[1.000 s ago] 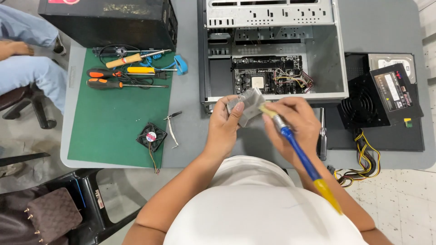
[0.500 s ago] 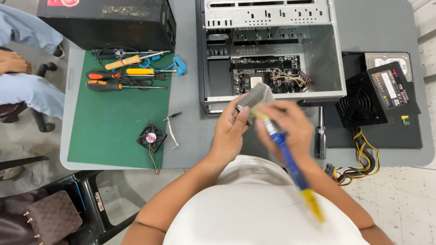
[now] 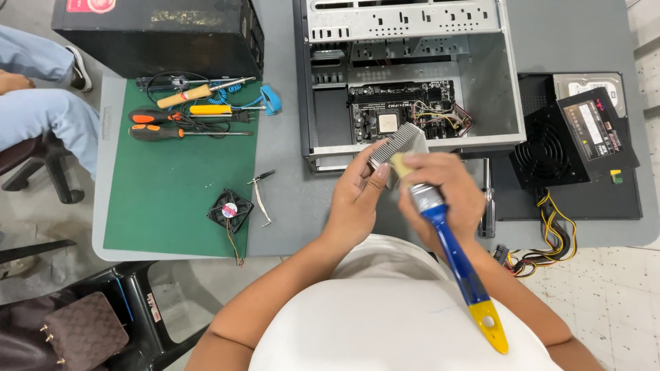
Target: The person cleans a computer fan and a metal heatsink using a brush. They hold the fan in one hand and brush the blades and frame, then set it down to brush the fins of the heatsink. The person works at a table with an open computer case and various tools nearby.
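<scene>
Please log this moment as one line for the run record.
left hand: holds finned heatsink | right hand: holds blue-handled brush, bristles on heatsink | behind: open computer case

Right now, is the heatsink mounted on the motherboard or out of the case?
Out. The left hand holds the heatsink above the table edge; the motherboard socket sits bare in the case.

a computer repair workshop: an open pc case (image 3: 405,75) with its motherboard (image 3: 405,113) bared sits top centre, screwdrivers (image 3: 185,124) lie on a green work mat (image 3: 175,185) at left, a loose small fan (image 3: 229,209) below them, a removed power supply (image 3: 574,141) at right
</scene>
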